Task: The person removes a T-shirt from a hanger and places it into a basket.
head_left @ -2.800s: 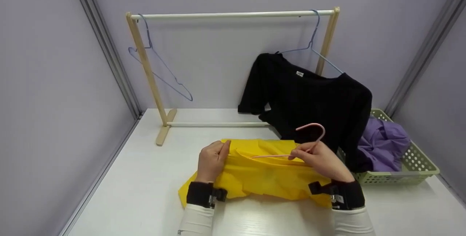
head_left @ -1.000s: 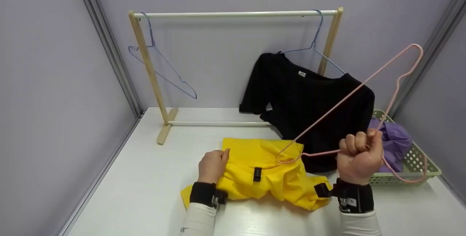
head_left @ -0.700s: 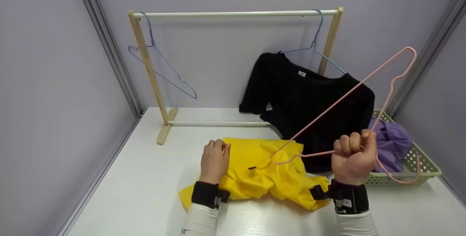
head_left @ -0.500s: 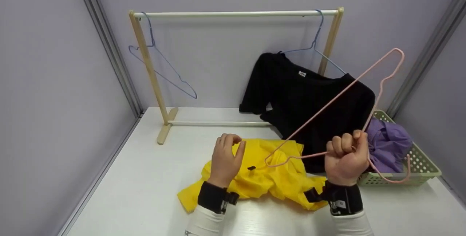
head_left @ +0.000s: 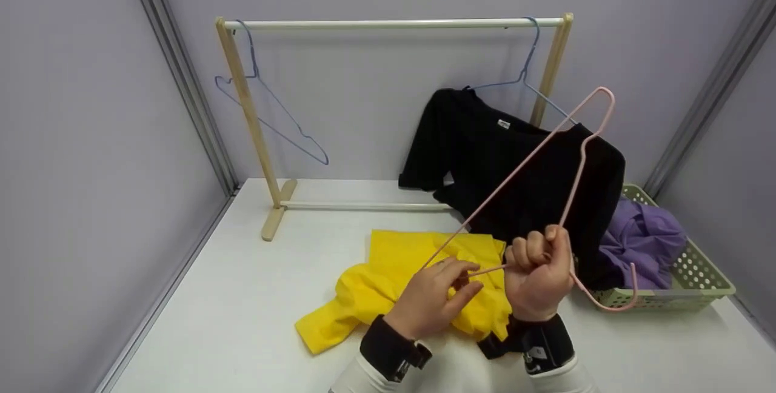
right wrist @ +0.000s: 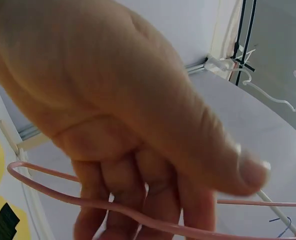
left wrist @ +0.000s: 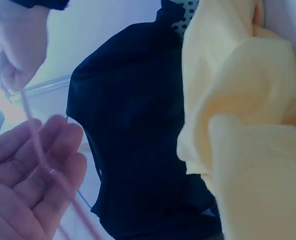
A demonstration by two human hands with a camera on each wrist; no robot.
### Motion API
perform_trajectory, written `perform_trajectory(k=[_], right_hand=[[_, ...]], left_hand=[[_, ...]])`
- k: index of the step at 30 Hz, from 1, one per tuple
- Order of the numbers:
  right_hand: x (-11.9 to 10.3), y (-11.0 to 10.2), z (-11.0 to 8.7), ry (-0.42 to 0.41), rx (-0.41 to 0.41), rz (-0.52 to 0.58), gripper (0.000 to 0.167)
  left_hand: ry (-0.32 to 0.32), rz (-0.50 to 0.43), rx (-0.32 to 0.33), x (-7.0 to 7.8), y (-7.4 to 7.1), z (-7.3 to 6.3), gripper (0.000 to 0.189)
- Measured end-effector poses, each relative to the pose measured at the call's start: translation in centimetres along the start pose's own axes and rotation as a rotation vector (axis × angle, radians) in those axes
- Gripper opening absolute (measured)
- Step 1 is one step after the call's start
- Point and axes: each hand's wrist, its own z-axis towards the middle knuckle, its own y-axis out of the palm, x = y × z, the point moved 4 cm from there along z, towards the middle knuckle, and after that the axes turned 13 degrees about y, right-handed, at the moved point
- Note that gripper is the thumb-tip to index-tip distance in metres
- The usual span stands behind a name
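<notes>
My right hand [head_left: 538, 278] grips a pink wire hanger [head_left: 521, 165] by one arm, its hook hanging down to the right. My left hand [head_left: 433, 302] is at the hanger's lower end, in front of that end in the head view. The left wrist view has the pink wire crossing loosely extended left fingers [left wrist: 55, 165]. In the right wrist view the left thumb [right wrist: 238, 170] stands apart from the wire. Beneath both hands lies a crumpled yellow shirt [head_left: 354, 296] on the white table; the black neck tag [right wrist: 7, 222] shows in the right wrist view.
Behind stands a rack with a white rail [head_left: 388, 24]. A blue hanger [head_left: 276, 129] hangs at its left; a black shirt [head_left: 527, 168] hangs on another blue hanger [head_left: 548, 103] at its right. A green basket [head_left: 697, 272] holds purple cloth [head_left: 645, 238].
The right hand drew the pink hanger out of the yellow shirt, raised it, then brought it left. The left hand let go of the shirt and moved right to the hanger's lower end.
</notes>
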Motion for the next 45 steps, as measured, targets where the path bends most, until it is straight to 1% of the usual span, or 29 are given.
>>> perform_trajectory(k=[2,6,9,12,15,17,20,22,24,26,31,33,35,38,41,43,45], right_hand=[[0.1,0.2,-0.2,0.013,0.011,0.005,0.036],[-0.1,0.5,-0.4,0.017,0.018,0.024,0.037],[-0.3,0.7,-0.3,0.012,0.012,0.039,0.037],[-0.4,0.9,-0.3,0.021,0.011,0.032,0.037],[-0.3,1.0,-0.3,0.032,0.009,-0.021,0.036],[-0.2,1.1,-0.2,0.034,-0.007,-0.072,0.034],[-0.2,1.2,-0.1,0.041,-0.075,-0.139,0.030],[-0.2,1.4,0.0,0.050,-0.130,-0.202,0.023],[-0.2,1.6,0.1,0.067,-0.162,-0.293,0.017],[-0.2,1.6,0.3,0.081,-0.180,-0.392,0.017],[0.1,1.0,0.5,0.116,-0.164,-0.662,0.037],[0.5,0.4,0.5,0.134,-0.129,-0.844,0.047],[1.0,-0.4,0.5,0.165,-0.100,-1.049,0.062],[2.3,-1.7,0.5,0.236,-0.089,-1.358,0.088],[3.8,-3.1,0.5,0.346,-0.126,-1.578,0.111],[4.8,-4.3,0.4,0.434,-0.134,-1.706,0.121],[5.7,-5.6,0.2,0.534,-0.122,-1.824,0.126]], left_hand=[[-0.011,0.014,-0.006,-0.1,0.2,-0.1,0.030],[-0.016,0.050,0.018,-0.4,0.3,-0.2,0.031],[0.001,0.064,0.036,-0.6,0.3,-0.2,0.033],[0.027,0.089,0.059,-0.6,0.4,-0.2,0.034],[0.031,0.111,0.084,-0.5,0.3,-0.3,0.037],[0.024,0.114,0.098,-0.5,0.2,-0.3,0.038],[0.021,0.088,0.115,-0.6,0.0,-0.3,0.039],[0.015,0.059,0.127,-0.7,-0.2,-0.2,0.038],[0.000,0.020,0.146,-0.9,-0.4,-0.3,0.038],[-0.021,-0.021,0.170,-1.2,-0.7,-0.3,0.037],[-0.092,-0.131,0.248,-2.0,-1.8,-0.6,0.036],[-0.131,-0.164,0.292,-2.4,-2.3,-0.8,0.037],[-0.183,-0.192,0.341,-3.0,-2.8,-1.0,0.037],[-0.260,-0.224,0.418,-4.0,-3.6,-1.6,0.037],[-0.324,-0.241,0.485,-5.0,-4.3,-2.1,0.037],[-0.355,-0.252,0.523,-5.5,-4.7,-2.4,0.038],[-0.379,-0.257,0.547,-6.0,-5.0,-2.7,0.039]])
